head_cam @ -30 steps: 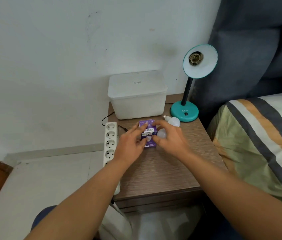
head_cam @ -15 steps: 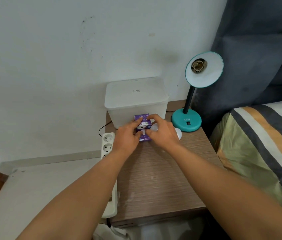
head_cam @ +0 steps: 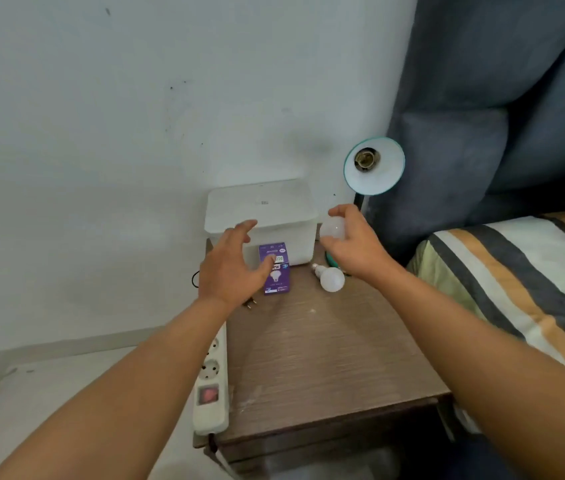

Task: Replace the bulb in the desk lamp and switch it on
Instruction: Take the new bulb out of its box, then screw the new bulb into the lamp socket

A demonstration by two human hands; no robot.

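Head view, looking down: a grey upholstered headboard (head_cam: 503, 98) fills the upper right, with striped bedding (head_cam: 516, 278) below it, and a pale wall (head_cam: 101, 116) covers the left. Between them stands a wood-grain bedside table (head_cam: 326, 358). At its back edge against the wall sits a lidded white plastic box (head_cam: 267, 216). A white power strip (head_cam: 212, 375) with a red switch lies along the table's left edge, its sockets facing up.

Just right of the box rises the desk lamp (head_cam: 374, 166), teal with a pale inner shade tilted toward the camera; its socket is bare, no bulb in it. Its teal base is mostly hidden behind the right hand.

The right hand (head_cam: 354, 244) is raised above the table, below the lamp shade, fingers curled round a white bulb (head_cam: 333, 228) and gripping it firmly. The left hand (head_cam: 236, 268) hovers with fingers spread apart, holding nothing, its fingertips over a purple bulb carton (head_cam: 279, 278) that lies flat on the table in front of the box; whether they touch it I cannot tell.

A second white bulb (head_cam: 331, 278) lies on its side on the table just right of the carton, screw base pointing back and left. A small dark plug (head_cam: 250, 303) rests near the left wrist
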